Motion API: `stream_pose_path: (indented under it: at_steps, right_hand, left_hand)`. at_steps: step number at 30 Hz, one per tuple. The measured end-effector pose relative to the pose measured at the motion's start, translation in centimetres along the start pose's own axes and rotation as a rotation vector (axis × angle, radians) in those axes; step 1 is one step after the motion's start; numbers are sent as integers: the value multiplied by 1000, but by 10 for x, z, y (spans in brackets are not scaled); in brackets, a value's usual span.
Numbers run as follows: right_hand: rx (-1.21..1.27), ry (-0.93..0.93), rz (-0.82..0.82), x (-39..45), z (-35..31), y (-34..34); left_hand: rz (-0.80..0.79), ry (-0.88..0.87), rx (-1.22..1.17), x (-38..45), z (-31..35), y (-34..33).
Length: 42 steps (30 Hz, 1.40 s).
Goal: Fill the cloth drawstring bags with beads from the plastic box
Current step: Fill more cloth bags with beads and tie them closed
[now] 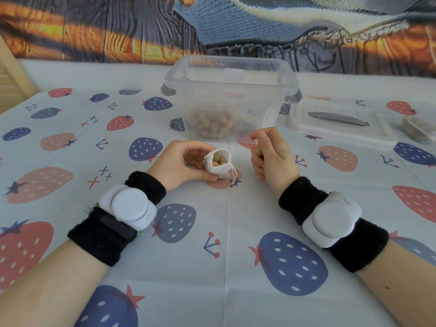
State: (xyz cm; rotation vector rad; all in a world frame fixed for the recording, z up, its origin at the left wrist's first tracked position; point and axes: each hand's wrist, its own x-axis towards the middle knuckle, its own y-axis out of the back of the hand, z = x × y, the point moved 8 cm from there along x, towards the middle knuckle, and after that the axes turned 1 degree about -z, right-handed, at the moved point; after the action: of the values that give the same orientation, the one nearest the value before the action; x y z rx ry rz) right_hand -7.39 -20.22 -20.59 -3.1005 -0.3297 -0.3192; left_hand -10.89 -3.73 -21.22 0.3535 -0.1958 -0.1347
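Nearest: both forearms come in from the bottom edge, each with a black terry wristband and a white rounded plastic sensor pod strapped on top (left pod (127, 207), right pod (331, 222)). No readable logo or text on either pod.

Surface is a pale blue tablecloth printed with red, navy and peach strawberries (226, 232), plus small crosses and cherry marks. No words in the print.

Left hand (186, 165): fingers and thumb curled around a small white cloth drawstring bag (218, 167), mouth open and tipped toward the right hand. Several tan round beads visible inside the mouth. Thin drawstring hangs off the bag's right side onto the cloth. No label on the bag that I can read.

Right hand (271, 155): just beside the bag, not touching it. Fingers clenched in a loose fist around tan round wooden beads (257, 151); one shows at the palm edge. Count inside the fist not visible.

Behind the hands: clear plastic storage box with grey clip handles (232, 95), lid off, a pile of the same tan beads at the bottom left. White patch on the far wall, blank or unreadable.

Right of the box: white plastic lid with a grey handle (339, 125), flat on the cloth. Far right edge: a folded pale cloth item (416, 129), blurred.

Back: printed fabric backdrop of wood planks and blue knit (236, 24).
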Motion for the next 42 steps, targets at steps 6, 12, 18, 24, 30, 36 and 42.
stream_pose_path:
  at_steps: [6, 12, 18, 24, 30, 36, 42]
  right_hand:
    - [-149, 334, -54, -14, -28, -12]
    - [-303, 564, -65, -26, -46, -17]
    - [-400, 555, -103, -23, -40, -21]
    - [-255, 276, -184, -11, -18, -23]
    - [-108, 155, -220, -8, -11, -21]
    - [-76, 173, -54, -4, -13, -4]
    - [-163, 254, 2, -8, -20, -2]
  left_hand:
    - [60, 21, -11, 1, -3, 6]
    - [73, 29, -5, 2, -5, 6]
    - [73, 25, 17, 1, -4, 6]
    - [90, 3, 40, 1, -2, 7]
    - [127, -43, 88, 0, 2, 9]
    - [117, -87, 136, -1, 7, 8]
    - [112, -109, 157, -2, 10, 6]
